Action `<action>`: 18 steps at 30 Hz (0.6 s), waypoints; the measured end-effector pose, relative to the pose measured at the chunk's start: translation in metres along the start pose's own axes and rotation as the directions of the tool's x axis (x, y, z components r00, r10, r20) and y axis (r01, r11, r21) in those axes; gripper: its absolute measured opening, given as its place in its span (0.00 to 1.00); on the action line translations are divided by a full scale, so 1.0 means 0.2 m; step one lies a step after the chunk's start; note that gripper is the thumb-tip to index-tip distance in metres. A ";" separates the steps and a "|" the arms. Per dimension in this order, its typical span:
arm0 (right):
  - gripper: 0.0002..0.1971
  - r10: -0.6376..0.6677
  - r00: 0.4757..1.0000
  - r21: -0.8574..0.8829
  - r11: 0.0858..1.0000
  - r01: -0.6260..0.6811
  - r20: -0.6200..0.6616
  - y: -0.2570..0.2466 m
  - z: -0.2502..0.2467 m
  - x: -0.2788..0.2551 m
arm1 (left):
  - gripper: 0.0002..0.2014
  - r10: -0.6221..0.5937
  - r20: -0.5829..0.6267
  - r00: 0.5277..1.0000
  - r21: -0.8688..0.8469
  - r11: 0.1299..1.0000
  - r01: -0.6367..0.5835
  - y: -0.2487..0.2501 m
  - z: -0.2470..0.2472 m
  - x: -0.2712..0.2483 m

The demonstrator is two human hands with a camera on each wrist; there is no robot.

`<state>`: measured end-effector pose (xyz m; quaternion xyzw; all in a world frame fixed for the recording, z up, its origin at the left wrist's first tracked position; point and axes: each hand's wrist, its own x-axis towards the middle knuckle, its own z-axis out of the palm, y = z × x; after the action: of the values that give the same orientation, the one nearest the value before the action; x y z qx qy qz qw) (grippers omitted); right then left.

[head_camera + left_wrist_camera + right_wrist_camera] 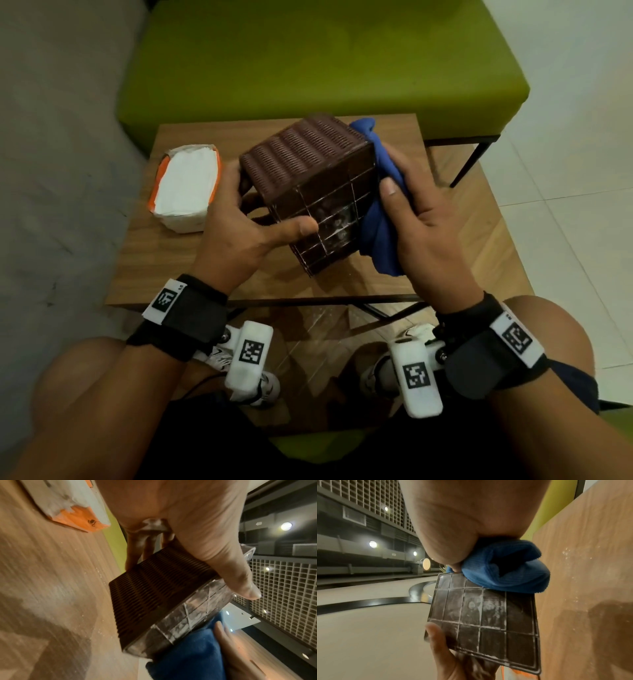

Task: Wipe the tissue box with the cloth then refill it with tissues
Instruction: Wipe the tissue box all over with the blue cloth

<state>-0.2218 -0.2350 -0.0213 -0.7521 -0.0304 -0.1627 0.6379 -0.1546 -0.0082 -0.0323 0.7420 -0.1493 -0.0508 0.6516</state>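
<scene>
L hand (pixel 239 233) grips brown tissue box (pixel 308 171), tilted above counter (pixel 154 253); R hand (pixel 421 219) clutches blue cloth (pixel 376 233) against box side; tissue pack (pixel 185 185) at left

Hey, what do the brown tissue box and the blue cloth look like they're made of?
The tissue box looks like moulded plastic: ribbed, woven-look brown sides and a smooth gridded base smeared with whitish dust; it might be resin. The cloth looks like microfibre: soft, matte blue, finely ribbed, with a stitched hem, and it bunches easily in the right hand.
</scene>
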 end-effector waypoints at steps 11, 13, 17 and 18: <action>0.24 -0.042 0.979 -0.209 0.978 -0.001 -0.201 0.06 0.07 -0.02 | 0.32 -0.294 0.113 0.949 -0.231 0.921 0.313 -0.02 -0.03 0.04; 0.25 -0.144 0.959 -0.297 0.952 0.068 -0.244 0.06 0.12 -0.04 | 0.28 -0.301 0.079 0.950 -0.249 0.917 0.311 -0.03 -0.01 0.05; 0.28 -0.270 0.956 -0.517 0.806 0.288 0.112 0.03 0.23 -0.12 | 0.33 -0.300 0.020 0.954 -0.279 0.914 0.293 -0.04 0.03 0.08; 0.26 -0.285 0.933 -0.530 0.768 0.360 0.220 0.03 0.22 -0.13 | 0.38 -0.299 0.011 0.954 -0.279 0.916 0.290 -0.04 0.02 0.09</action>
<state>-0.2348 -0.1895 -0.0405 -0.8982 -0.1505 -0.2233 0.3473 -0.1379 -0.0167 -0.0391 0.6582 -0.0168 -0.1567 0.7362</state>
